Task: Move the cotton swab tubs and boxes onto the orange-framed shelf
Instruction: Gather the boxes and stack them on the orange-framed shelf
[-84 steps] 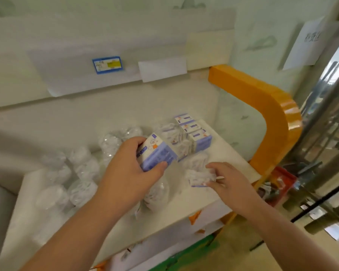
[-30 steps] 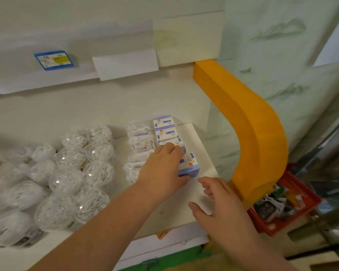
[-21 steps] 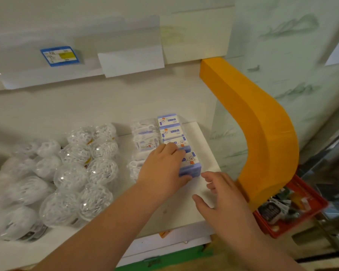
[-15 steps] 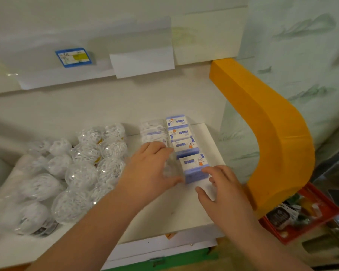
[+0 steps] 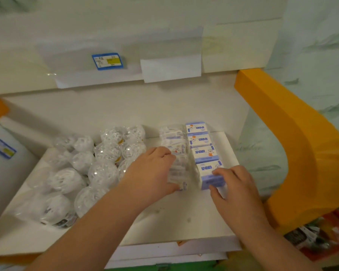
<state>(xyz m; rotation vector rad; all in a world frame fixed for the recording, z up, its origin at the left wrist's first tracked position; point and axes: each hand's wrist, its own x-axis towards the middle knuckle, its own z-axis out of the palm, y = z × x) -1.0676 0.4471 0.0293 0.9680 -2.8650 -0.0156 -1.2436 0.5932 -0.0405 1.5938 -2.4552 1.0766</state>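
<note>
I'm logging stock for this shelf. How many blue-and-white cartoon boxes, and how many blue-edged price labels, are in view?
Blue-and-white cardboard boxes with a cartoon figure: 4, in one row running front to back
Blue-edged price labels: 2
Total: 6
The right hand holds the front box.

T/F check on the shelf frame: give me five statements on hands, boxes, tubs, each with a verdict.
1. The right hand grips the nearest blue-and-white box. True.
2. The blue-and-white boxes stand in a row of four. True.
3. The left hand grips a round tub. False: it holds a clear pack beside the box row.
4. The round clear tubs sit right of the boxes. False: they sit left.
5. The price tag on the upper shelf edge is red. False: it is blue with a yellow patch.
</note>
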